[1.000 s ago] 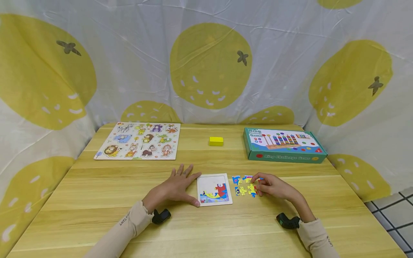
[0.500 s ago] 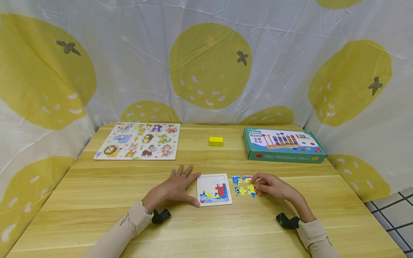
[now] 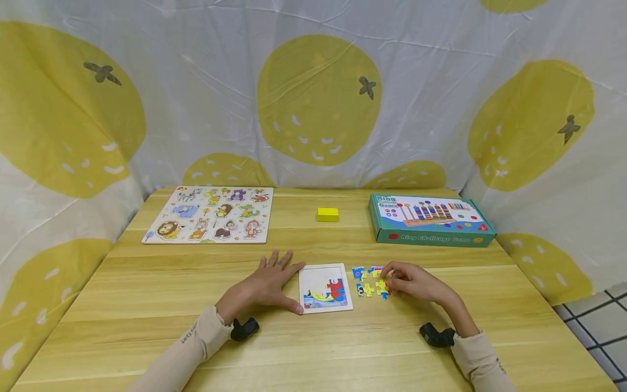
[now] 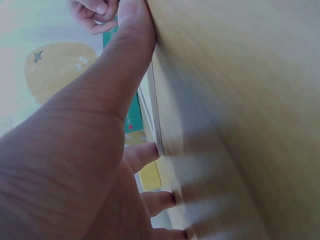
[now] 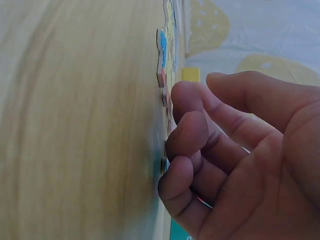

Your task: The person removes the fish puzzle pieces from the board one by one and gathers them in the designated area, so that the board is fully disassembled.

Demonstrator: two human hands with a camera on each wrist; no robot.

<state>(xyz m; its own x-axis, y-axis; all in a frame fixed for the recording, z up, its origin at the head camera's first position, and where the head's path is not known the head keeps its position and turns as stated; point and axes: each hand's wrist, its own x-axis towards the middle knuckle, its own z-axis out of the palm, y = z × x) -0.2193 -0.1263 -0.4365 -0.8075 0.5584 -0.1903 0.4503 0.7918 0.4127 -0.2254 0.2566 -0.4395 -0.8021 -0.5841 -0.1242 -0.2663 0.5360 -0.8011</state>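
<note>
My left hand lies with fingers spread at the left side of a small white puzzle tray. Its index fingertip touches the upper left corner and its thumb the lower left one. Red, yellow and blue pieces fill the tray's lower right part. Several loose jigsaw pieces, yellow and blue, lie flat on the table right of the tray. Over their right edge is my right hand, fingers loosely bent, partly covering them. In the right wrist view, the thumb stands apart from the fingers, with nothing between them.
An animal puzzle board lies at the back left of the wooden table. A yellow block sits at the back middle. The green Ring Challenge Game box is at the back right. A patterned curtain hangs behind.
The right hand's fingers shift very slightly over the loose jigsaw pieces. The left hand and the puzzle tray stay where they were.
</note>
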